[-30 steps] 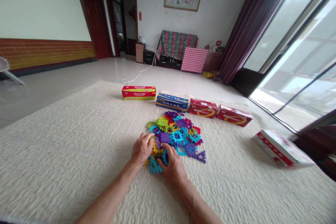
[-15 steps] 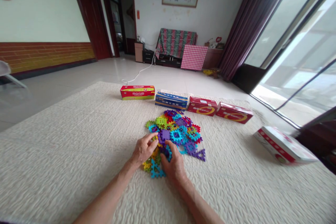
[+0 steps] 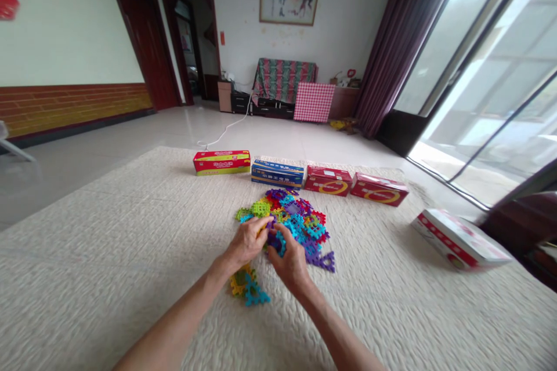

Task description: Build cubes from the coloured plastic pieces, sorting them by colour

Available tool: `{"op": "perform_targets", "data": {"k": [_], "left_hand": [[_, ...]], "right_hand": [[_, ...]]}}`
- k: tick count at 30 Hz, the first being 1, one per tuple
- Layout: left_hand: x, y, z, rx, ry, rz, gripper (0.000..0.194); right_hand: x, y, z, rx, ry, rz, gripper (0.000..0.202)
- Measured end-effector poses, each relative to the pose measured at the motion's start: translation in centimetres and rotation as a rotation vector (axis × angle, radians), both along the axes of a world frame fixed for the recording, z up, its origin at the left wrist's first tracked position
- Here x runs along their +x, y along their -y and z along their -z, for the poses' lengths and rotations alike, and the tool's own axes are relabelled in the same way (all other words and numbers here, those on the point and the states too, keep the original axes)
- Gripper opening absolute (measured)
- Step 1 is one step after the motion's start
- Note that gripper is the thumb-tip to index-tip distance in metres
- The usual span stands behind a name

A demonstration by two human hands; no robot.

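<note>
A loose heap of interlocking plastic building pieces point(image 3: 300, 223) in purple, cyan, green, red and yellow lies on the pale quilted mat. At its near side my left hand point(image 3: 250, 240) is closed, thumb and fingers pinching a building piece mostly hidden by the fingers; purple and yellow show there. Close beside it, my right hand point(image 3: 289, 258) curls its thumb and fingers round a cyan and purple building piece point(image 3: 278, 242). The fingertips of both hands almost meet. Nearer to me, a cyan triangular piece point(image 3: 256, 293) lies against yellow and green ones point(image 3: 240, 279).
Behind the heap stands a row of boxes: a red and green box point(image 3: 221, 163), a blue box point(image 3: 277, 175) and two red boxes point(image 3: 328, 181). A white and red carton point(image 3: 461, 240) sits to the right. The quilted mat point(image 3: 130, 243) covers the floor here.
My hands have come closer together, and my left hand has closed over the purple piece. Both hands have drawn off the near pieces. The view has tilted up slightly.
</note>
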State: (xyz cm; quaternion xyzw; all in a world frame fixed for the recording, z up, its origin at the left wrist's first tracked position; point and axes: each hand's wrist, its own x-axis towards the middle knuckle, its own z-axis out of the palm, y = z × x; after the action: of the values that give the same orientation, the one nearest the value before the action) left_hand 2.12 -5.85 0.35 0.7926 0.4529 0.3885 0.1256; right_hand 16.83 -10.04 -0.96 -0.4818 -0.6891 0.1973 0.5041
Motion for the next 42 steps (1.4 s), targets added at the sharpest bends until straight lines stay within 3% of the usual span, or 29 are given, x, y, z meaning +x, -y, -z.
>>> {"op": "perform_targets", "data": {"k": [4, 8, 12, 15, 18, 20, 24, 28, 34, 42], "left_hand": [[2.7, -3.3, -2.3, -0.096, 0.01, -0.01, 0.039], [2.2, -4.2, -2.4, -0.078, -0.06, -0.079, 0.044], [-2.0, -2.2, -0.6, -0.055, -0.098, -0.111, 0.037], [-5.6, 0.2, 1.1, -0.099, -0.164, -0.113, 0.03], [-8.0, 2.5, 2.7, -0.114, -0.172, -0.086, 0.031], [-8.5, 3.8, 3.4, -0.11, -0.158, -0.041, 0.034], [-7.9, 5.7, 4.3, -0.067, -0.131, 0.036, 0.036], [-6.5, 6.8, 5.1, -0.025, -0.068, 0.066, 0.037], [-5.5, 7.0, 6.2, -0.009, 0.033, -0.081, 0.038], [-4.5, 7.3, 6.0, -0.01, 0.223, -0.163, 0.032]], "right_hand": [[2.5, -3.8, -1.8, -0.014, 0.089, 0.071, 0.05], [4.4, -4.9, -1.9, 0.09, 0.209, 0.118, 0.055], [3.8, -1.0, -1.4, 0.155, 0.249, 0.095, 0.041], [2.0, 3.2, -0.7, 0.113, 0.263, -0.111, 0.037], [-0.2, 6.2, 0.4, 0.057, 0.373, -0.274, 0.051], [-1.5, 7.2, 1.0, 0.017, 0.453, -0.268, 0.064], [-3.1, 7.3, 1.7, -0.009, 0.523, -0.171, 0.068], [-3.4, 6.7, 2.1, 0.058, 0.496, -0.148, 0.047], [-3.0, 6.6, 3.3, 0.118, 0.386, -0.14, 0.045], [-2.7, 6.5, 4.2, 0.132, 0.303, -0.121, 0.051]]}}
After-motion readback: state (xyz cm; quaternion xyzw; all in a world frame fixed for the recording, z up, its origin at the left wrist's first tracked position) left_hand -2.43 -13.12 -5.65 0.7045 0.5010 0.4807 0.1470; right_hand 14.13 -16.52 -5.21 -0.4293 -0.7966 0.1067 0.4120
